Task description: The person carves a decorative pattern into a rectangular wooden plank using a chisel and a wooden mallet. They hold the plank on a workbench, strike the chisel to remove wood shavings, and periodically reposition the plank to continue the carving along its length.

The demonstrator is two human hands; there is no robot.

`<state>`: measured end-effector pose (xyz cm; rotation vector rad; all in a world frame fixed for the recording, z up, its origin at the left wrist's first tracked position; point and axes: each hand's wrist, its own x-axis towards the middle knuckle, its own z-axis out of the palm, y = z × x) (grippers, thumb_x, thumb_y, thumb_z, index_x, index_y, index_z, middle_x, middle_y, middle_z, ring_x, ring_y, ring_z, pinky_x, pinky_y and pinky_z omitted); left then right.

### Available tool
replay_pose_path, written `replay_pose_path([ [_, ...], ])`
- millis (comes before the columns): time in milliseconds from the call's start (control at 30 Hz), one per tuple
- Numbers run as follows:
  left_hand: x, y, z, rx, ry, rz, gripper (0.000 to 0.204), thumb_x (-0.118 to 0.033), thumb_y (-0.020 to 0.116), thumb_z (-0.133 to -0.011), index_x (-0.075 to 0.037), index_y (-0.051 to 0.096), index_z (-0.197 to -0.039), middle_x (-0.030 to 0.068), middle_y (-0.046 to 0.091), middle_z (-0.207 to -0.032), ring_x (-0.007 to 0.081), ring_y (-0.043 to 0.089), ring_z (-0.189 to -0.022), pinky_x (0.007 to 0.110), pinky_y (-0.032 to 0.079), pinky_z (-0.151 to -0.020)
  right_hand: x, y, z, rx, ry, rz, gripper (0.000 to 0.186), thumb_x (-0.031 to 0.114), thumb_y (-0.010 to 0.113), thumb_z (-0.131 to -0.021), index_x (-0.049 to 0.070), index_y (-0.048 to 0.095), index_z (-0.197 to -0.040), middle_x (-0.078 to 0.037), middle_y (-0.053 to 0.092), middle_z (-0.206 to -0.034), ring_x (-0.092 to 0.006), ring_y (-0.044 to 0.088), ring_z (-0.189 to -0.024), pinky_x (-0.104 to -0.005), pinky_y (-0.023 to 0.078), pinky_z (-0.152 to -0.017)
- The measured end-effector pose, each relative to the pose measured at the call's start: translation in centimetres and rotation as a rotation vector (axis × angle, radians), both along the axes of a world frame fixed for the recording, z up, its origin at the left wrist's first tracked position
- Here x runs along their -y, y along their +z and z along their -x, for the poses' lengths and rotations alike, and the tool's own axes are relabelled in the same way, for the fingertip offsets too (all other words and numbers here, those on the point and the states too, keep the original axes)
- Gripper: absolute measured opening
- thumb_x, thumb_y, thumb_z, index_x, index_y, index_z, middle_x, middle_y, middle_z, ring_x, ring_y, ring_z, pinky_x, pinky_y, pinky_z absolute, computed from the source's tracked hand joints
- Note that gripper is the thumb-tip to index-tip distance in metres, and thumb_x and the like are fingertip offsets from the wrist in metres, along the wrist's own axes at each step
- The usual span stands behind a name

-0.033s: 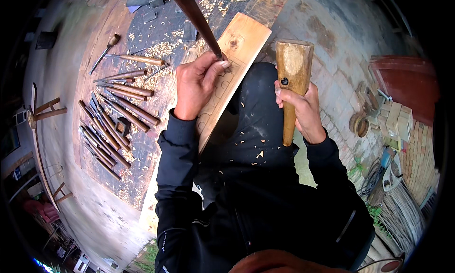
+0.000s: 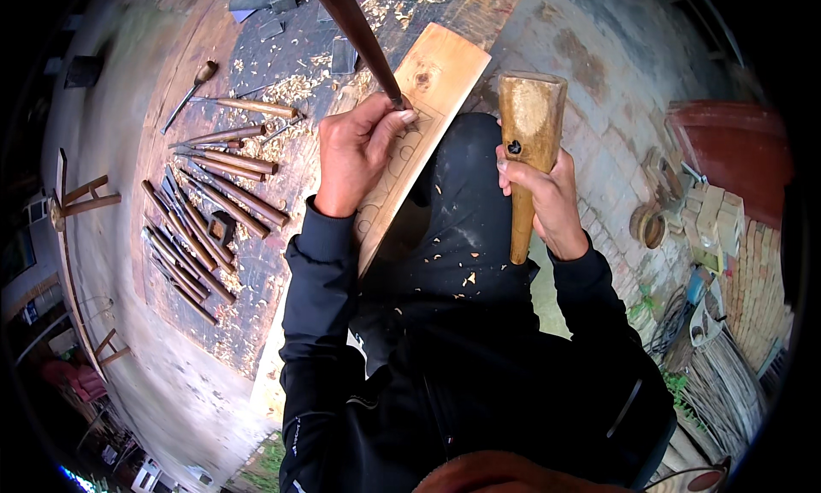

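Note:
My left hand (image 2: 359, 151) grips a long dark-handled chisel (image 2: 352, 27) near its lower end, and the blade tip rests on a pale wooden plank (image 2: 449, 70). The plank slants from the workbench down across my lap, with faint outlines drawn on its face below my fingers. Off the plank's right edge, my right hand (image 2: 547, 202) holds a wooden mallet (image 2: 530, 121) by its handle, head up. Wood chips dot my black trousers (image 2: 462, 236).
Several wood-handled chisels (image 2: 205, 211) lie in rows on the dark workbench (image 2: 256, 296) at left, among shavings. Brick paving (image 2: 599, 108) lies to the right, with a red basin (image 2: 735, 151), small wooden blocks (image 2: 714, 219) and stacked timber (image 2: 727, 382).

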<state>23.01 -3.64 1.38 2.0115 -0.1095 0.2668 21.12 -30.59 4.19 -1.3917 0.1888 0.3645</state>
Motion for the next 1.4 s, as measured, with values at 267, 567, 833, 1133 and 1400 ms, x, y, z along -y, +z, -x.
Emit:
replay_pose_path([
  [267, 0.4, 0.5, 0.0, 0.088, -0.004, -0.071, 0.011, -0.013, 0.081, -0.096, -0.003, 0.078, -0.099, 0.0151, 0.072, -0.075, 0.0296, 0.074, -0.064, 0.036, 0.054, -0.06, 0.0, 0.0, 0.1, 0.001, -0.003, -0.003, 0.026, 0.002, 0.079, -0.088, -0.007, 0.068, -0.109, -0.01, 0.072, -0.093, -0.0146, 0.068, -0.074, -0.0291, 0.054, -0.066],
  [567, 0.2, 0.0, 0.0, 0.067, -0.01, -0.092, 0.011, -0.014, 0.08, -0.096, -0.005, 0.079, -0.101, 0.0152, 0.073, -0.076, 0.0295, 0.074, -0.066, 0.036, 0.055, -0.061, 0.1, -0.2, 0.1, 0.011, 0.005, -0.007, 0.025, 0.002, 0.078, -0.088, -0.008, 0.068, -0.109, -0.011, 0.072, -0.092, -0.0147, 0.068, -0.074, -0.0294, 0.054, -0.066],
  [833, 0.9, 1.5, 0.6, 0.199, -0.102, -0.342, 0.01, -0.012, 0.08, -0.093, -0.006, 0.078, -0.102, 0.0153, 0.072, -0.079, 0.0333, 0.072, -0.067, 0.039, 0.055, -0.061, 0.9, 2.2, -0.5, 0.391, 0.035, 0.34, 0.033, 0.005, 0.078, -0.092, -0.008, 0.068, -0.12, -0.01, 0.073, -0.098, -0.0168, 0.068, -0.078, -0.0297, 0.055, -0.072],
  [1133, 1.8, 1.9, 0.5, 0.348, -0.162, -0.411, 0.01, -0.008, 0.073, -0.091, -0.01, 0.069, -0.1, 0.0121, 0.063, -0.069, 0.0335, 0.067, -0.065, 0.046, 0.051, -0.057, 6.4, 16.1, -5.9, 1.39, -0.44, 0.356, 0.041, 0.004, 0.078, -0.092, -0.007, 0.065, -0.13, -0.016, 0.077, -0.112, -0.0271, 0.074, -0.096, -0.0413, 0.06, -0.095],
  [1400, 1.5, 1.4, 0.5, 0.342, -0.152, -0.402, 0.009, -0.007, 0.071, -0.092, -0.009, 0.069, -0.1, 0.0128, 0.065, -0.07, 0.0339, 0.068, -0.065, 0.045, 0.052, -0.057, 3.9, 17.9, -6.4, 1.115, -0.443, 0.713, 0.038, -0.004, 0.08, -0.092, -0.006, 0.07, -0.129, -0.015, 0.076, -0.125, -0.0215, 0.073, -0.114, -0.0365, 0.058, -0.097],
])
